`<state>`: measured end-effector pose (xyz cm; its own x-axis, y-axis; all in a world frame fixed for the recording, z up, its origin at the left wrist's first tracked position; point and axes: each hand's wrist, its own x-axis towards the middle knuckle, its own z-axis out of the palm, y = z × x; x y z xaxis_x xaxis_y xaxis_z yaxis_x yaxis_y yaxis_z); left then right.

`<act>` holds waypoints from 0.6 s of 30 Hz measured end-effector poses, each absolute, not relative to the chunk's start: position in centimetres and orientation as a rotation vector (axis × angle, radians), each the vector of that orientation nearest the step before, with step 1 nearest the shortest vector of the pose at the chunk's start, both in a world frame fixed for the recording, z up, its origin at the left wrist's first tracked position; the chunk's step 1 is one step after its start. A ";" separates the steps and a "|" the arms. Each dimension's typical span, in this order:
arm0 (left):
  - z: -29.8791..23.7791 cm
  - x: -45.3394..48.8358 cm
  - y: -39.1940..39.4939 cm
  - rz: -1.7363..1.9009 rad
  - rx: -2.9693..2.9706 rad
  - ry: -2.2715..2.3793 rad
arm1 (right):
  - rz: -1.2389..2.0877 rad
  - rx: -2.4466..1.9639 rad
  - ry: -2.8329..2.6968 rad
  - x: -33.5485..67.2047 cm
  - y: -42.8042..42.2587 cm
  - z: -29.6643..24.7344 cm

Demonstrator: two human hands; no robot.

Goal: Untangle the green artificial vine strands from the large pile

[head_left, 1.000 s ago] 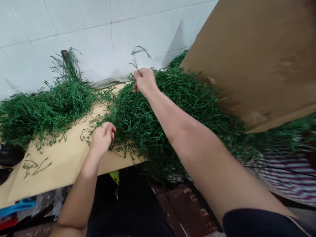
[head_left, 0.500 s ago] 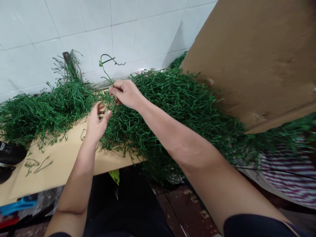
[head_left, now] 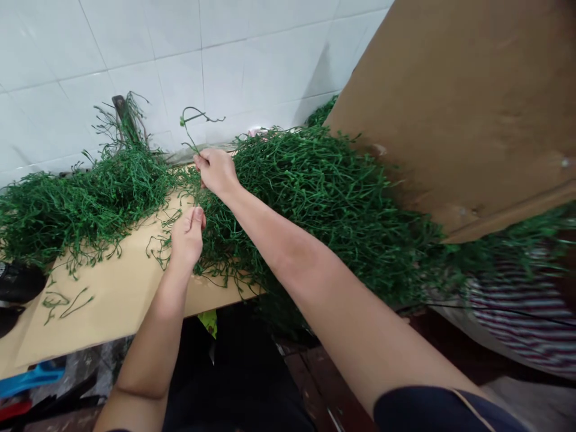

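Note:
Held up in my right hand (head_left: 219, 172) is a thin green stem (head_left: 182, 121), with a small bud and a curled upper end standing above the fingers against the tiles. My right thumb and fingers are pinched on it. Just below, my left hand (head_left: 186, 237) is closed, thumb pressed to the fingers, in line with the stem's lower part. The exact contact there is partly hidden by the fingers. Behind and right of both hands spreads a big heap of similar green stems (head_left: 310, 186), tangled and overlapping the cardboard sheet (head_left: 117, 300).
A second green heap (head_left: 90, 198) lies at left. Several loose stems (head_left: 67, 303) rest on the cardboard. A large cardboard panel (head_left: 459, 114) leans at right, and a white tiled wall (head_left: 148, 36) stands behind. A black object (head_left: 20, 282) and a blue item (head_left: 33, 378) are at left.
My left hand has gone from open fingers to a closed pinch, shifting slightly right and down. My right hand, with the stem, has moved a little left.

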<state>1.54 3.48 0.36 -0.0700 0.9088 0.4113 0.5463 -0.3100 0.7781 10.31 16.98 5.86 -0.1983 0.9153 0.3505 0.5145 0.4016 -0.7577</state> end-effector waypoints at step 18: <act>-2.2 -2.2 4.6 0.885 2.003 1.901 | 0.892 -1.027 -1.807 12.9 12.4 8.7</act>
<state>-2.22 4.56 -2.18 -0.0305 0.9656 0.2583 0.8191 -0.1239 0.5601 12.89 12.37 8.72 -0.2998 0.8978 0.3225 0.2905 0.4079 -0.8656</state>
